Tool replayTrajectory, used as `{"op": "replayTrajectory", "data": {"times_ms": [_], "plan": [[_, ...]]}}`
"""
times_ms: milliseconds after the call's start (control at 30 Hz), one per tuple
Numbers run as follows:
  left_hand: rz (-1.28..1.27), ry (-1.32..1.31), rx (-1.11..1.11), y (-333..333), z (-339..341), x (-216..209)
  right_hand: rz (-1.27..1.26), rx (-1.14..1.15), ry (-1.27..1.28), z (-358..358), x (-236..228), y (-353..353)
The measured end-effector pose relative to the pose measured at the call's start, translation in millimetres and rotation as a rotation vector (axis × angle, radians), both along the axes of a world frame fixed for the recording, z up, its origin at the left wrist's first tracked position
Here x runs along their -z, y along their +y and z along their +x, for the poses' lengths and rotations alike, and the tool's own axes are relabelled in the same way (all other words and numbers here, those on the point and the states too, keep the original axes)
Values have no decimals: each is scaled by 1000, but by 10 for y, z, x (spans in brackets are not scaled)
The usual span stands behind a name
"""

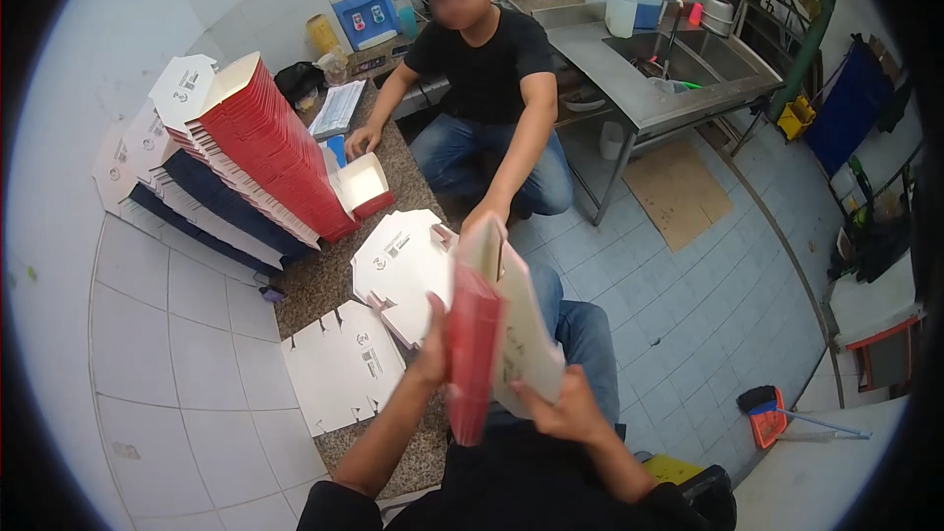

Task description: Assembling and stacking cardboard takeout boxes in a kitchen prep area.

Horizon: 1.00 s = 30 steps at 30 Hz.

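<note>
A partly folded cardboard box (476,354), red outside and white inside, is held upright in front of me, blurred by motion. My left hand (430,346) presses on its red side, thumb pointing up; its other fingers are partly hidden. With my right hand (570,407) I grip the lower edge of the white panel. Flat white box blanks (398,258) lie on the granite counter (418,442) beside my left hand, and another white blank (339,374) lies closer to the wall. Beyond them sits an open red box (366,187) with a pale inside.
Tall stacks of red boxes (275,143) and dark blue boxes (221,192) lean along the left wall. A co-worker (482,69) sits opposite, one hand reaching behind my box. A steel sink table (669,98) stands at the back right; an orange dustpan (767,423) rests on the floor.
</note>
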State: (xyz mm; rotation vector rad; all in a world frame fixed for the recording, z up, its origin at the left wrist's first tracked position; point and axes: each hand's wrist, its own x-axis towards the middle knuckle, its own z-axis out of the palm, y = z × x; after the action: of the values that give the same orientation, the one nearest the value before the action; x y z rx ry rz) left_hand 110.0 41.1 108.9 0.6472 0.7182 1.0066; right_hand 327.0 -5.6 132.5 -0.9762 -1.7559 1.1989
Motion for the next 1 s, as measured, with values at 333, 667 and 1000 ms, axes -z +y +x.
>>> {"op": "replayTrajectory", "data": {"times_ms": [333, 667, 1000], "plan": [[22, 295, -434, 251, 51, 636, -306, -40, 132, 126, 502, 303], [62, 132, -182, 155, 227, 1052, -365, 132, 51, 236, 475, 287], [-242, 45, -228, 95, 710, 11, -296, 70, 177, -83, 1135, -269]]}}
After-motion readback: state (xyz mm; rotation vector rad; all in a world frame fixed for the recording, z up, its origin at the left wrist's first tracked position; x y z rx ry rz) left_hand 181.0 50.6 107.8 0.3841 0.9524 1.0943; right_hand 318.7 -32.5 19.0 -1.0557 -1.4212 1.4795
